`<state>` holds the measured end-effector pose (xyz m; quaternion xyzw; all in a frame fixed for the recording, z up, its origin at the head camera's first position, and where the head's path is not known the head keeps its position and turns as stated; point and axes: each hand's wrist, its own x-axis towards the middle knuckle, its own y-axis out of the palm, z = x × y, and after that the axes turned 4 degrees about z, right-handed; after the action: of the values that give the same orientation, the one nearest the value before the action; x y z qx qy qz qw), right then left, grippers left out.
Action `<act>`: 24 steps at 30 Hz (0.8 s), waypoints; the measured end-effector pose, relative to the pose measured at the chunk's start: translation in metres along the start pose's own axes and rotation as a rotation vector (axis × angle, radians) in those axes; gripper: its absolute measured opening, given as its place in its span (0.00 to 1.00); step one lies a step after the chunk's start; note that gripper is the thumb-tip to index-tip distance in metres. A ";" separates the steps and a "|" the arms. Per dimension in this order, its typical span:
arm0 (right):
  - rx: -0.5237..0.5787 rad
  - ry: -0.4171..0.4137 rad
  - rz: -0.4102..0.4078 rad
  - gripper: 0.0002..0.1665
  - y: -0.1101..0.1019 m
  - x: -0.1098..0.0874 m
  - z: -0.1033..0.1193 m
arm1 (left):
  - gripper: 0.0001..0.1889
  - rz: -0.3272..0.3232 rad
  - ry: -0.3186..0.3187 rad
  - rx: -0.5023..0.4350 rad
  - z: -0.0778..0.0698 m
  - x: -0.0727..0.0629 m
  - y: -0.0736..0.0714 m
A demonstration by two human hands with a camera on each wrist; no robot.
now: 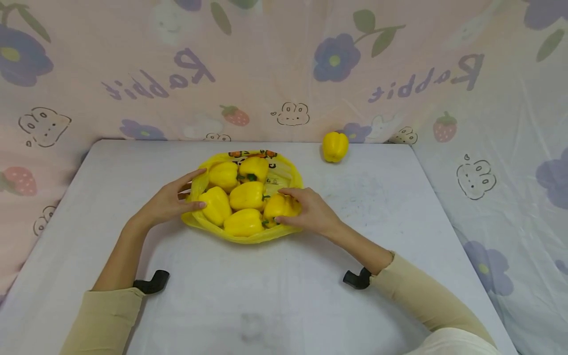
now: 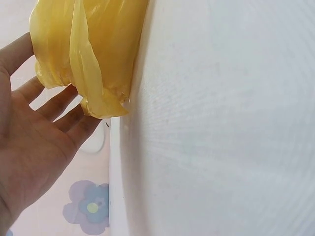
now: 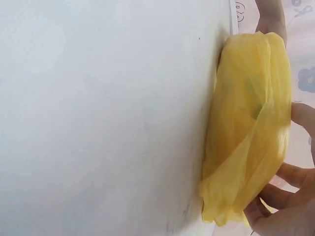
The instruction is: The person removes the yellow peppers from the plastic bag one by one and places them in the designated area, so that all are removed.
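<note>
A yellow plastic bag (image 1: 248, 240) lies open on the table, with several yellow bell peppers (image 1: 247, 195) inside. My right hand (image 1: 312, 212) reaches over the bag's right side and holds the rightmost bell pepper (image 1: 279, 206) between thumb and fingers. At the left rim is my left hand (image 1: 166, 202), its thumb over the edge by a bell pepper (image 1: 216, 206). In the left wrist view the left hand's fingers (image 2: 58, 103) are spread and fairly straight against the bag (image 2: 106, 44). The right wrist view shows the bag's side (image 3: 246, 132) but hides the held pepper.
One more yellow bell pepper (image 1: 335, 147) stands alone near the back edge of the white-covered table (image 1: 288, 296), right of the bag. A patterned curtain (image 1: 266, 64) hangs behind the table and along its sides. Black wrist mounts (image 1: 153, 282) stick out beside both forearms.
</note>
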<state>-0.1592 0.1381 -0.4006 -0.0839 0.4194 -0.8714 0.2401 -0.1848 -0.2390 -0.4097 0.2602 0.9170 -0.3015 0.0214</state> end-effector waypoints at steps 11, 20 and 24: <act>-0.061 0.064 -0.006 0.46 0.009 0.003 0.003 | 0.46 -0.006 0.016 -0.010 0.001 -0.001 0.001; -0.043 0.068 -0.064 0.45 0.007 0.001 0.004 | 0.46 -0.006 0.027 -0.009 0.002 -0.001 0.001; -0.017 0.035 -0.110 0.44 0.000 -0.002 0.008 | 0.46 -0.010 0.029 -0.005 0.002 0.000 0.002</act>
<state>-0.1550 0.1340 -0.3955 -0.0939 0.4258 -0.8810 0.1836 -0.1839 -0.2390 -0.4119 0.2598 0.9193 -0.2956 0.0074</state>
